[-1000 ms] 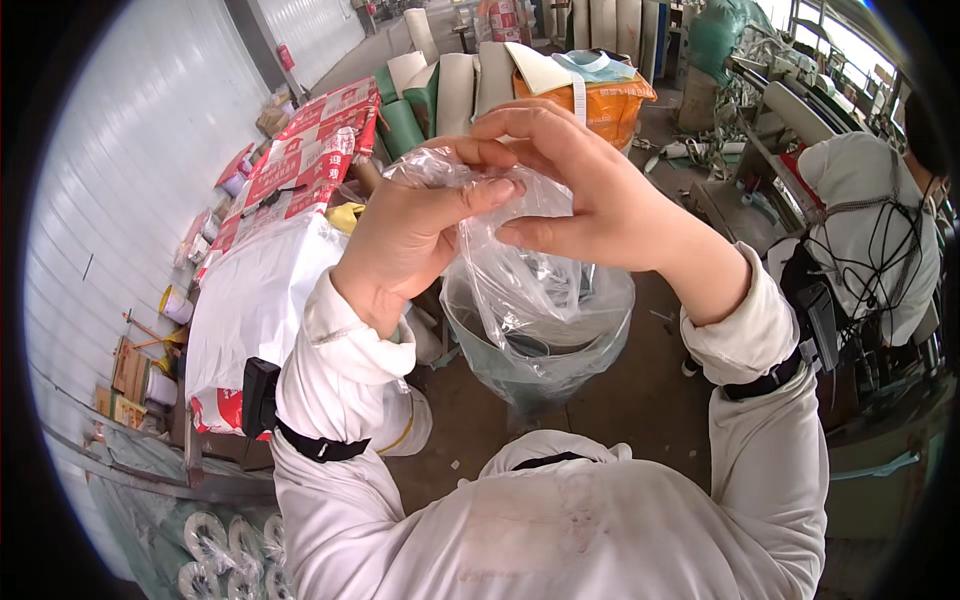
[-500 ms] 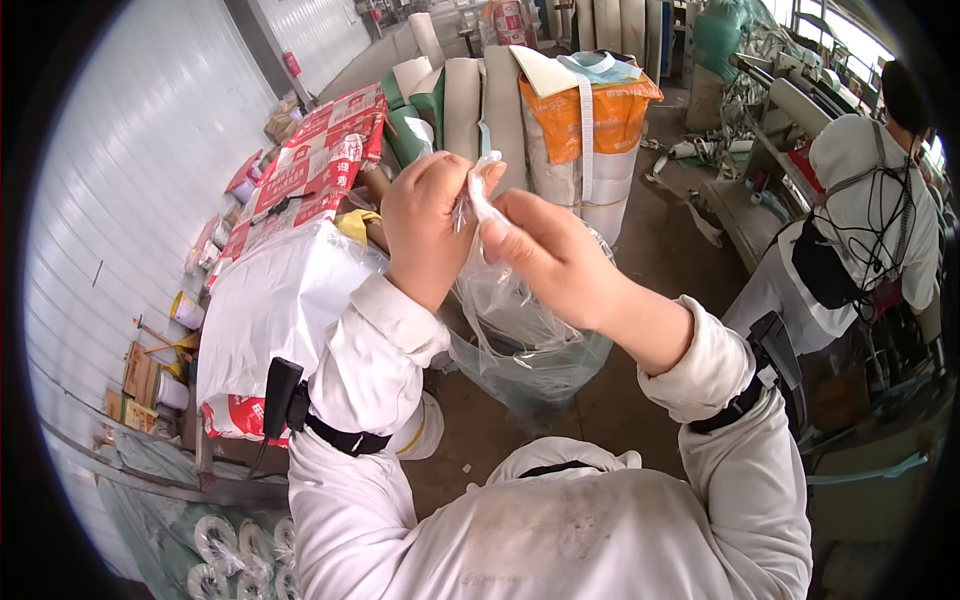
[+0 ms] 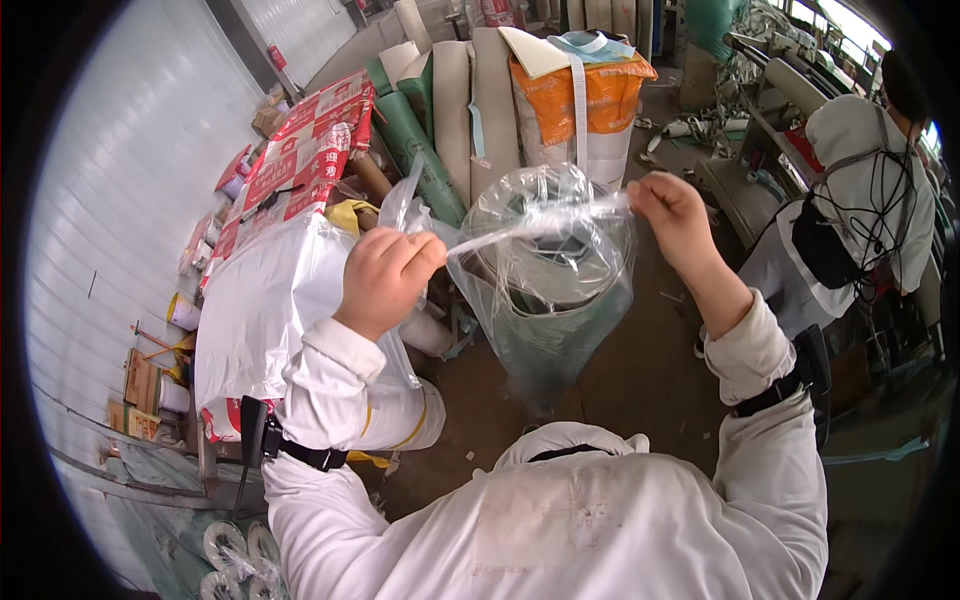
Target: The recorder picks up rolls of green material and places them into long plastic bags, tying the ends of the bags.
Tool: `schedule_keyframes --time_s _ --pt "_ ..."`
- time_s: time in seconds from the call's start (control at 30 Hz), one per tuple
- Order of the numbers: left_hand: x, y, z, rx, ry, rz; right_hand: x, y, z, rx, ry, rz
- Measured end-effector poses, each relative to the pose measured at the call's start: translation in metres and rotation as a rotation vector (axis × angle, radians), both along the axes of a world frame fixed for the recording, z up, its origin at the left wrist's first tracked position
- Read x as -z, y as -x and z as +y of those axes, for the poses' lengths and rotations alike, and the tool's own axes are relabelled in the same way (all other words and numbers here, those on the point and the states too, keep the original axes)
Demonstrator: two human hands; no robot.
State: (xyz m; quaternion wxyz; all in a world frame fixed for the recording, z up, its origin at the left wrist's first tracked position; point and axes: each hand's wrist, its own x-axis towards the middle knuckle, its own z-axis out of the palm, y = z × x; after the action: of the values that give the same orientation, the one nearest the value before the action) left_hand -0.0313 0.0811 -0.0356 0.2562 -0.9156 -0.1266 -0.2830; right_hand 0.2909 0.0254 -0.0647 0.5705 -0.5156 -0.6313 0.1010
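Both hands (image 3: 388, 275) (image 3: 672, 218) stretch clear plastic bag (image 3: 545, 270) between them.

open brown floor (image 3: 650, 370) is seen right of the clear plastic bag over a grey roll (image 3: 545, 290), under the right hand (image 3: 672, 215). the left side is blocked by a white sack with red print (image 3: 265, 300), just beside the left hand (image 3: 385, 275). behind, upright beige and green rolls (image 3: 470, 110) and an orange-and-white sack (image 3: 590, 110) stand close. a person in white (image 3: 860, 200) is seated at far right.
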Motion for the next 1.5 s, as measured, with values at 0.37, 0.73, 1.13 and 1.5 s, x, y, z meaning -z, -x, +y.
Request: schedule_keyframes --time_s 0.37,0.73,1.13,1.5 --pt "-0.052 -0.085 -0.031 0.514 1.932 -0.813 -0.119 0.088 0.028 -0.429 -0.424 -0.412" --pt "-0.062 -0.055 -0.022 0.368 1.878 -0.425 -0.089 0.077 -0.013 -0.355 -0.38 -0.499" --pt "-0.046 -0.062 -0.003 0.221 0.048 -0.501 -0.035 0.113 -0.008 -0.317 -0.111 -0.092" --pt "0.002 -0.08 -0.051 -0.049 0.012 -0.259 -0.034 0.071 0.037 -0.146 -0.145 -0.281"
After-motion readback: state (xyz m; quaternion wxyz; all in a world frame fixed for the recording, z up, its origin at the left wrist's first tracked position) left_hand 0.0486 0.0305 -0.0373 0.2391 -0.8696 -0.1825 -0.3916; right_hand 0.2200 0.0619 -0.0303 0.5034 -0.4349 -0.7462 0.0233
